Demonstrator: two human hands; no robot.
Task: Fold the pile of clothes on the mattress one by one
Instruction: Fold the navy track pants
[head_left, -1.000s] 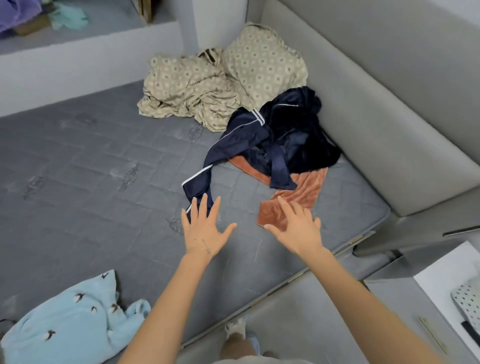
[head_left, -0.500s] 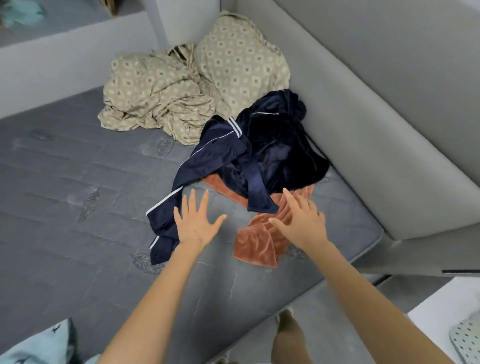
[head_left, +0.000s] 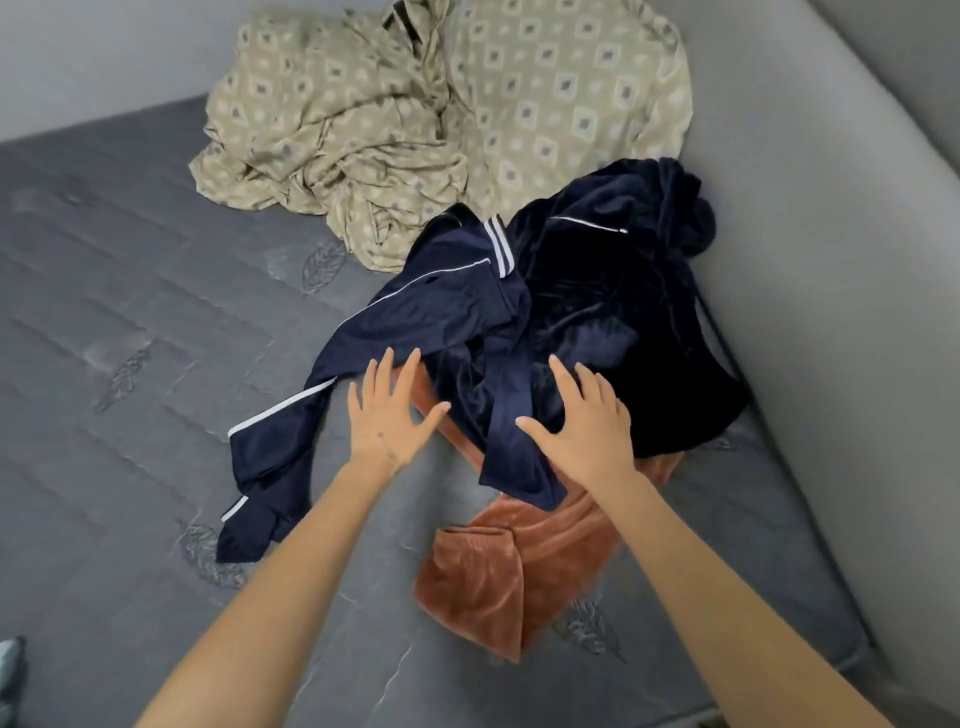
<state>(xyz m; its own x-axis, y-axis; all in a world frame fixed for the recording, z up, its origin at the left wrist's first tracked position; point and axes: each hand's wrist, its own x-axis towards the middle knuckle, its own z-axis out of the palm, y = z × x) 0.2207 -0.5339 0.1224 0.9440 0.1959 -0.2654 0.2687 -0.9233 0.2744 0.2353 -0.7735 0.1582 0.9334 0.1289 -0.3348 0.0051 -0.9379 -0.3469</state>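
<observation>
Holding both arms outstretched over the mattress, I have my left hand and right hand above the navy garment, fingers splayed straight, gripping nothing.

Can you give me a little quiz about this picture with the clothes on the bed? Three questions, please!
1. True or false: the orange cloth lies on top of the navy clothes.
2. What are the left hand and right hand doing? A) gripping a sleeve B) reaching with fingers spread, holding nothing C) clasped together
3. What shapes are printed on the beige bedding behind the navy clothes?
Key: 1 false, it lies underneath them; 2 B; 3 diamonds.
</observation>
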